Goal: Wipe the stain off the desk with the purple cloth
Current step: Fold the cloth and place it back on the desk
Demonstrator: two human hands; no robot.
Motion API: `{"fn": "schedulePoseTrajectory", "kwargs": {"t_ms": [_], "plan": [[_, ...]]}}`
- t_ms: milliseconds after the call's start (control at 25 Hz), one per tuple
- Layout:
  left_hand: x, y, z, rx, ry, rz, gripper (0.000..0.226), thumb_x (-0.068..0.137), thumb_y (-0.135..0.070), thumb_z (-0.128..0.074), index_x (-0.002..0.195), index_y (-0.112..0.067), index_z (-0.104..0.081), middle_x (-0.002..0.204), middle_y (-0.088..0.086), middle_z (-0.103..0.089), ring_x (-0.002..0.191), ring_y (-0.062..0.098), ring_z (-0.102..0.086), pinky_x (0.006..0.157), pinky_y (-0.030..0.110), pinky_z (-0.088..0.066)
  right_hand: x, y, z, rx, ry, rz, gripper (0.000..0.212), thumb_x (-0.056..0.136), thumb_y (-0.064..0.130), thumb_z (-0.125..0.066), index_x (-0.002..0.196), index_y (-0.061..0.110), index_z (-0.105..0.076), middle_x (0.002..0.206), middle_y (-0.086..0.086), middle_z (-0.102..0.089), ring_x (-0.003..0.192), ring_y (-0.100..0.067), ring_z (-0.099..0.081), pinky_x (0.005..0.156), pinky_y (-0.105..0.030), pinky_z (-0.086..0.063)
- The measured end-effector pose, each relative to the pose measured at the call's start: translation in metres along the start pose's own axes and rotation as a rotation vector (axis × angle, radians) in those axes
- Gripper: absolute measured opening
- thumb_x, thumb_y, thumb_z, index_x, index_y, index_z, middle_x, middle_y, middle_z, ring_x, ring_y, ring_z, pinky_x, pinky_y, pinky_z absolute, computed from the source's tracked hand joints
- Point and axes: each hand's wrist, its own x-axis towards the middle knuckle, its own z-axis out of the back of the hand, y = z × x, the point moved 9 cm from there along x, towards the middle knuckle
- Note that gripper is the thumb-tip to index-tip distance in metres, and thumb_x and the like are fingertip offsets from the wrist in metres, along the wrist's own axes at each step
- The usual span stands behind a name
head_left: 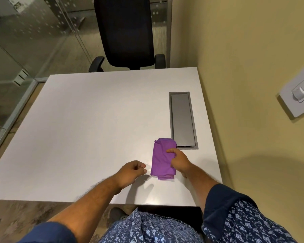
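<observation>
- Cloth (162, 159), purple and folded, is laid flat on the desk (88, 130) at lower centre-right of the frame, its far corner just beside the grey cable hatch (182, 120).
- The right hand (180, 161) is reached in from the lower right, forearm angled up-left; its thumb is pressed on top of the cloth, with the fingers curled at the cloth's right edge, so the cloth is pinched.
- The left hand (130, 172) is held low, left of the cloth and apart from it, fingers loosely curled on nothing.
- No stain can be made out on the desk.
- A black chair (128, 32) is seen at upper centre.
</observation>
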Motion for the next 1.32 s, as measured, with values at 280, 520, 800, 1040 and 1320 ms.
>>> {"fn": "schedulePoseTrajectory", "kwargs": {"t_ms": [280, 520, 800, 1040, 1320], "plan": [[0.012, -0.030, -0.012, -0.059, 0.057, -0.129, 0.095, 0.087, -0.024, -0.083, 0.160, -0.048, -0.028, 0.150, -0.012, -0.041, 0.136, 0.023, -0.052, 0.100, 0.036, -0.054, -0.022, 0.011, -0.012, 0.492, 0.107, 0.023, 0.074, 0.052, -0.011, -0.069, 0.113, 0.030, -0.079, 0.135, -0.015, -0.067, 0.120, -0.038, -0.066, 0.085, -0.042, -0.060], [0.024, -0.074, -0.017, 0.225, -0.131, -0.372, 0.086, 0.076, -0.009, -0.083, 0.152, -0.028, -0.047, 0.131, -0.009, -0.061, 0.120, 0.018, -0.062, 0.094, 0.024, -0.052, -0.048, 0.047, -0.007, 0.301, 0.119, 0.219, 0.079, 0.053, -0.004, -0.071, 0.127, 0.023, -0.070, 0.130, -0.004, -0.069, 0.114, -0.025, -0.068, 0.078, -0.023, -0.058], [0.043, -0.072, -0.007, 0.243, -0.205, -0.333, 0.038, 0.075, -0.016, -0.068, 0.112, -0.013, -0.075, 0.124, 0.003, -0.067, 0.121, 0.022, -0.062, 0.096, 0.035, -0.053, -0.070, 0.071, 0.029, 0.107, -0.083, 0.353, 0.024, 0.078, 0.013, -0.085, 0.085, 0.031, -0.070, 0.096, 0.011, -0.066, 0.089, -0.016, -0.070, 0.074, -0.018, -0.056], [0.068, -0.047, -0.017, -0.324, -0.147, -0.045, 0.019, 0.106, -0.020, -0.056, 0.125, -0.015, -0.056, 0.108, 0.013, -0.072, 0.084, 0.023, -0.067, 0.072, 0.031, -0.055, -0.041, 0.039, 0.008, 0.529, 0.120, 0.066, 0.035, 0.100, 0.017, -0.070, 0.125, 0.039, -0.058, 0.122, 0.001, -0.073, 0.109, -0.026, -0.074, 0.098, -0.056, -0.061], [0.093, -0.033, -0.038, -0.143, -0.129, -0.062, 0.069, 0.091, -0.038, -0.079, 0.146, -0.017, -0.045, 0.110, 0.000, -0.071, 0.071, 0.017, -0.068, 0.056, 0.024, -0.054, -0.010, 0.018, 0.014, 0.294, -0.119, 0.111, 0.050, 0.095, 0.015, -0.076, 0.138, 0.028, -0.053, 0.120, 0.010, -0.067, 0.104, -0.014, -0.071, 0.079, -0.018, -0.059]]}}
